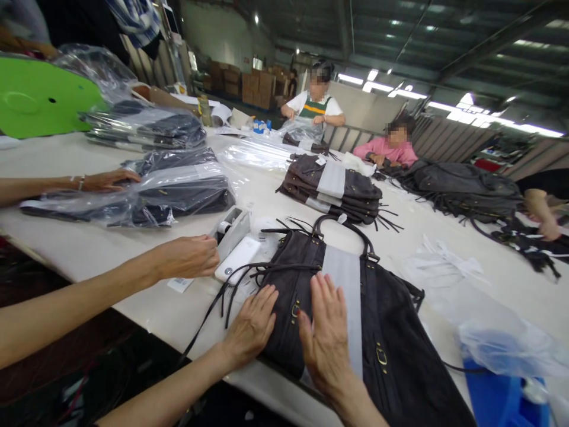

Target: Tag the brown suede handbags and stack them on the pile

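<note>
A dark handbag (404, 332) with brass buckles, long straps and a pale wrapping strip (342, 284) round its middle lies flat at the table's front edge. My left hand (251, 326) rests on its left side, fingers stretched out. Flat on the front of the bag, beside the strip, lies my right hand (326, 332) with its fingers straight. Neither hand grips anything. The looped handles (347, 228) point away from me. Thin dark straps (267, 270) trail off the bag's left side towards a white, rounded rectangular device (237, 259).
A co-worker's closed hand (191, 258) is beside a grey tape dispenser (231, 228); another hand (106, 179) touches plastic-wrapped bags (178, 190). Stacked dark bags (333, 184) stand behind mine. Clear plastic (493, 320) and a blue item (502, 391) lie right. Two people sit opposite.
</note>
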`<state>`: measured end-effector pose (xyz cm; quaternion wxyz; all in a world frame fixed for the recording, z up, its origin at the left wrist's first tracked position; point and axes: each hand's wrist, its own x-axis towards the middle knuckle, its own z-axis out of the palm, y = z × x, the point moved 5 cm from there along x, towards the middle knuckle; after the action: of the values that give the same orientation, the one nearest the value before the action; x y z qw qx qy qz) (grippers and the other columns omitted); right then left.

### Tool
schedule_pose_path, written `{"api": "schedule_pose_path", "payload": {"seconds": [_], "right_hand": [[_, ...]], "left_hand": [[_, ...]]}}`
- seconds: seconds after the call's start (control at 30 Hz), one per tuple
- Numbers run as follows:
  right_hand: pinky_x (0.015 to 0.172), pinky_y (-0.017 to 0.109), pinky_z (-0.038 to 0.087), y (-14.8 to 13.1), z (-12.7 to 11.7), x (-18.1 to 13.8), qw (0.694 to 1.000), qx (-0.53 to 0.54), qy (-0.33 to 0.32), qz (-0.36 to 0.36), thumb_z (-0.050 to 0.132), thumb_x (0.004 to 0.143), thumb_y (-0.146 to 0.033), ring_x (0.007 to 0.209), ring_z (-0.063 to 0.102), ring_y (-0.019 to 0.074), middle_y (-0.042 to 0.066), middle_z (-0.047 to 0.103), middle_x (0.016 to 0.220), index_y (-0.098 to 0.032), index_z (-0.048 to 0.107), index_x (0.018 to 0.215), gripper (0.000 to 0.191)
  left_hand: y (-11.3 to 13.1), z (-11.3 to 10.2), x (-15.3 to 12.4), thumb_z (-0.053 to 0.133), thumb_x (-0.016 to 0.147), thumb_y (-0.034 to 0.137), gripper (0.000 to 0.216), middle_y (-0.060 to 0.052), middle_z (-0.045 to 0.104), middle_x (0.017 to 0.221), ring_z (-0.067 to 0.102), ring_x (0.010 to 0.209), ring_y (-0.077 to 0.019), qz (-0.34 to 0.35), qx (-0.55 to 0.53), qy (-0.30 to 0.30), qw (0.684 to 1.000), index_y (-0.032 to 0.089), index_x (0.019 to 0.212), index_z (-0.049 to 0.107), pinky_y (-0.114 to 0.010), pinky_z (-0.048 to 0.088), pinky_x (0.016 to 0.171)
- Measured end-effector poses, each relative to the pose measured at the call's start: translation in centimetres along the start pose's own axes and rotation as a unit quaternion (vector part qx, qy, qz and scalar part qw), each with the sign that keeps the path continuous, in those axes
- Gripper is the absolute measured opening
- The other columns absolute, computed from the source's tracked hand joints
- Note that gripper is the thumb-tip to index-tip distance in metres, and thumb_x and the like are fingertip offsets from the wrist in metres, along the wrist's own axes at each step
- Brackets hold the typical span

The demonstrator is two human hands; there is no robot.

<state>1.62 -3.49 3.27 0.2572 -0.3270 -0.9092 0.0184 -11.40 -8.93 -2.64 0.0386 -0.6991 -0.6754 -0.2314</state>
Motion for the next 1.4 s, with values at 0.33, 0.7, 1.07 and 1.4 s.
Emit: {"api": "schedule_pose_path", "payload": {"seconds": [0.33,0.7,1.07,1.4], "right_hand": [[0.104,0.046,0.029,0.0,7.7,-2.6,0.991,0.02,-0.133,0.005,0.036,0.09,-0.04,0.131,0.023,0.0251,0.007,0.03,0.141,-0.02,0.032,0.136,0.051],[0.102,0.043,0.035,0.3,6.6,-2.4,0.993,0.058,-0.096,0.023,0.041,0.088,-0.033,0.129,0.028,0.0237,0.004,0.036,0.139,-0.022,0.033,0.135,0.049],[0.102,0.043,0.035,0.8,6.7,-1.9,0.99,0.089,-0.102,0.046,0.042,0.087,-0.033,0.128,0.031,0.0238,0.003,0.04,0.137,-0.022,0.04,0.132,0.046],[0.104,0.042,0.033,0.7,6.3,-1.8,0.986,0.116,-0.103,0.064,0.041,0.088,-0.031,0.128,0.031,0.0219,0.003,0.042,0.135,-0.022,0.042,0.13,0.043]], "left_hand": [[-2.7,-4.1,7.0,0.032,0.088,0.019,0.033,-0.008,0.059,0.111,0.051,0.106,-0.0178,-0.063,-0.081,0.075,0.992,0.016,0.114,0.052,-0.036,0.039,0.094],[-15.9,1.9,22.1,0.052,0.073,0.026,0.023,-0.011,0.063,0.1,0.054,0.099,-0.0244,-0.31,0.052,-0.078,0.946,0.016,0.09,0.065,-0.032,0.043,0.081],[-18.1,3.8,22.9,0.045,0.076,0.022,0.028,-0.016,0.063,0.1,0.057,0.096,-0.0259,-0.316,0.09,-0.134,0.935,0.013,0.097,0.062,-0.033,0.043,0.077],[-18.9,2.0,23.0,0.057,0.069,0.022,0.026,-0.01,0.066,0.099,0.059,0.094,-0.0206,-0.33,0.065,-0.167,0.927,0.019,0.093,0.065,-0.026,0.045,0.076]]}}
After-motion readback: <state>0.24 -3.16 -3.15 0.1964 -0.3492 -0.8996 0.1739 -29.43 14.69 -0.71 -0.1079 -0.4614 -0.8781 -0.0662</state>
